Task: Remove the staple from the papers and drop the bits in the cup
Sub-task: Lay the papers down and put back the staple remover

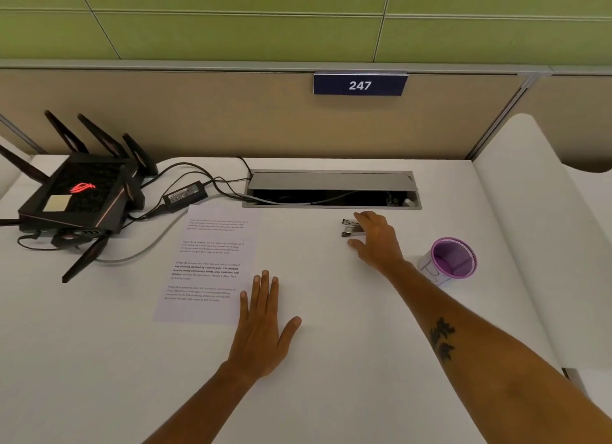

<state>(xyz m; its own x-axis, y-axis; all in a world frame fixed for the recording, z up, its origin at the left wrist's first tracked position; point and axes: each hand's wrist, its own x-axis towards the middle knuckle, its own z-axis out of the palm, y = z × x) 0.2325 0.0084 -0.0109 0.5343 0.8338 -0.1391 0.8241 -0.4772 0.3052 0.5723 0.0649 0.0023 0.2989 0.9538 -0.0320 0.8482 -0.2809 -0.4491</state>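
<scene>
Nearest the camera, the left hand (261, 331) lies flat on the white tabletop (331, 394), palm down, fingers straight and slightly spread, holding nothing; its fingertips touch or overlap the lower right edge of the papers (212, 261). The papers lie face up with their long side running away from the viewer, printed with four blocks of text; the staple is too small to make out. Farther out and to the right, a cup (452, 259) with a purple inside and rim stands upright, just beside the right forearm, which bears a dark tattoo. The right hand (376, 238) reaches beyond it, fingers loosely curved over a small dark metal staple remover (352, 228); the fingers touch the tool, but whether they grip it cannot be told. Behind the papers, a black power adapter (185, 195) and several cables run toward an open cable hatch (331, 188) set in the tabletop. At far left sits a black router (79, 195) with antennas and a glowing red logo. On the beige partition behind hangs a blue sign (360, 85) reading 247.
</scene>
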